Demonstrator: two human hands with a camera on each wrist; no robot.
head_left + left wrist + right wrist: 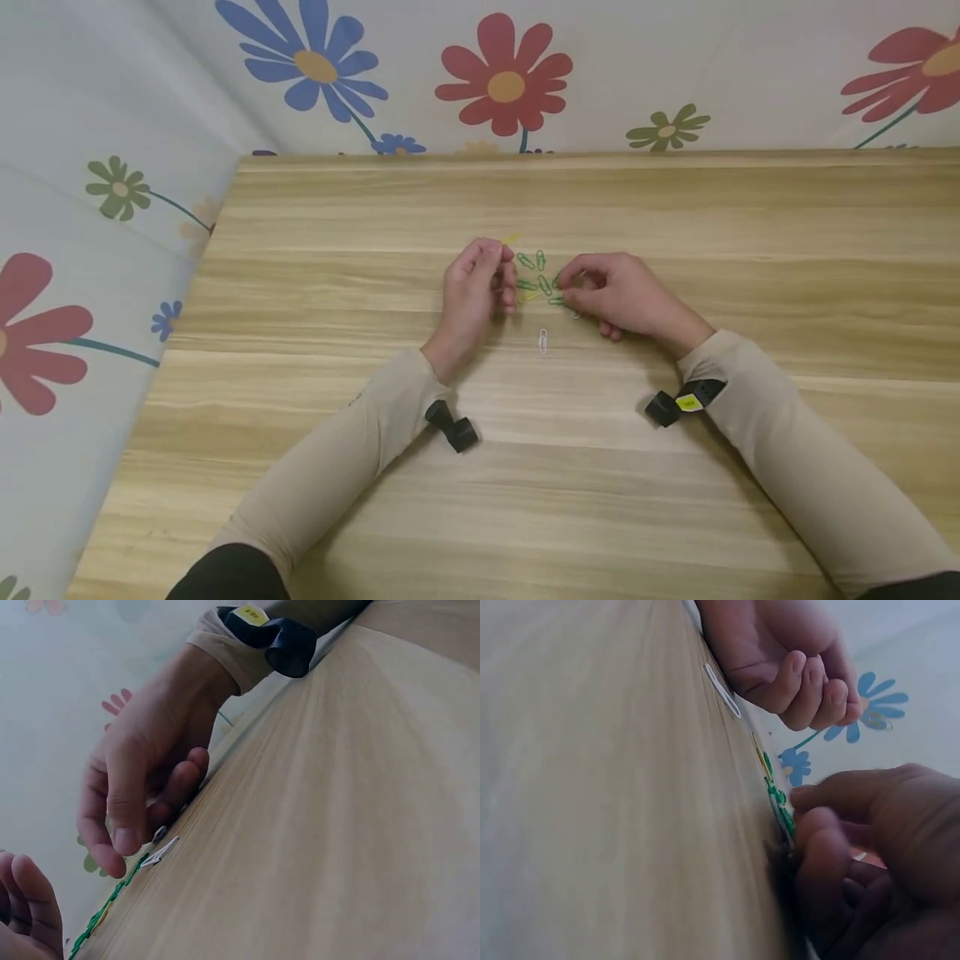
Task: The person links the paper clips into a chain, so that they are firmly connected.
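My left hand [472, 287] is raised at the left of a small group of paper clips, fingers curled. Its thumb and forefinger pinch a yellow paper clip [511, 239], whose looped end also shows against the wall in the right wrist view. My right hand [618, 292] reaches in from the right, thumb and forefinger slightly parted, fingertips right at the green paper clips [544, 286]. Another yellow paper clip [529, 296] lies among the green ones. Nearer to me, a white paper clip [543, 342] lies alone, and a second white paper clip [575, 315] is partly hidden by the right hand.
Under the hands is a wood-grain table [525, 500]. Its far edge meets a white wall covering [600, 67] printed with large flowers, which continues along the left side. Black camera mounts [452, 427] sit on both wrists, over beige sleeves.
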